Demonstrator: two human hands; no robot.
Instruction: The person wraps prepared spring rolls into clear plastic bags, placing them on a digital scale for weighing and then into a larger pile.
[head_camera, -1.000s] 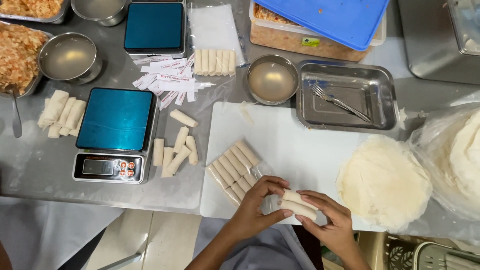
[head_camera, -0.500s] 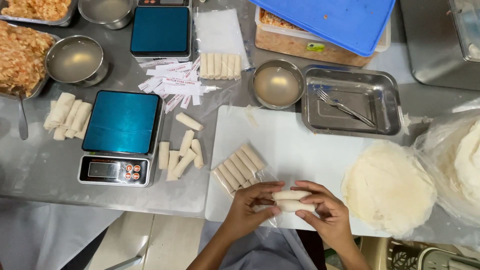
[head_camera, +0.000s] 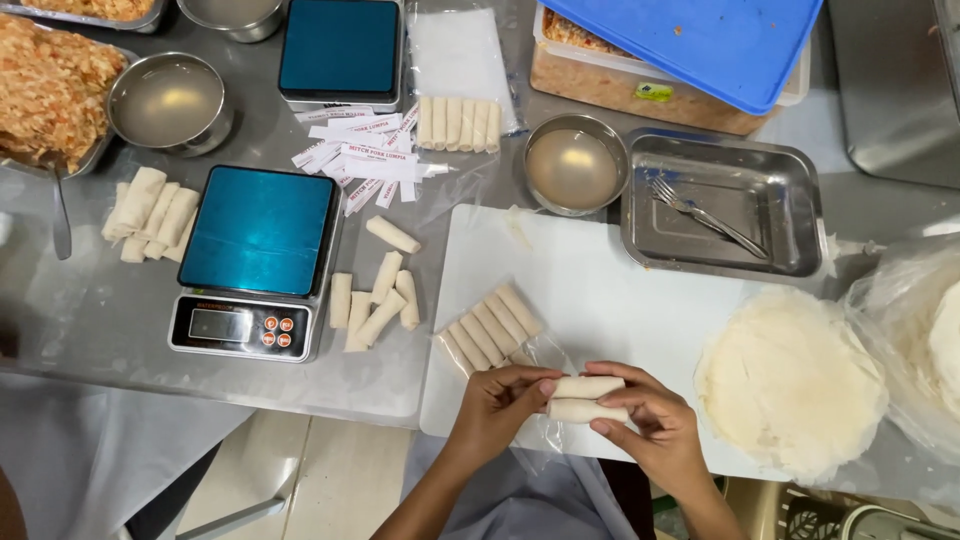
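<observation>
Both hands share one grip: the left hand (head_camera: 497, 412) and the right hand (head_camera: 648, 428) are closed from either side on two spring rolls (head_camera: 587, 398), stacked one on the other and lying crosswise, held just above the near edge of the white cutting board (head_camera: 610, 290). Taking that board as the landmark and going left to right: far to its left, at the desk's corner, sits a tray of shredded filling (head_camera: 45, 85), with a metal bowl of cloudy liquid (head_camera: 168, 100) beside it and a small heap of rolls (head_camera: 148, 212) below. Nearer the board stands a digital scale with a teal platform (head_camera: 258, 260), and between scale and board lie several loose rolls (head_camera: 378, 295) on the steel desk (head_camera: 90, 320). Beyond these, farther from the person, are a scatter of paper labels (head_camera: 358, 160) and a clear bag of rolls (head_camera: 460, 122). On the board's left part, a row of finished rolls (head_camera: 490, 328) lies at a slant inside a thin plastic bag, just left of the hands. Behind the board sit a second bowl of liquid (head_camera: 574, 165) and a steel tray holding a fork (head_camera: 700, 218). On the board's right end rests a stack of round wrappers (head_camera: 790, 380), with more wrappers in plastic (head_camera: 925, 340) just past it.
</observation>
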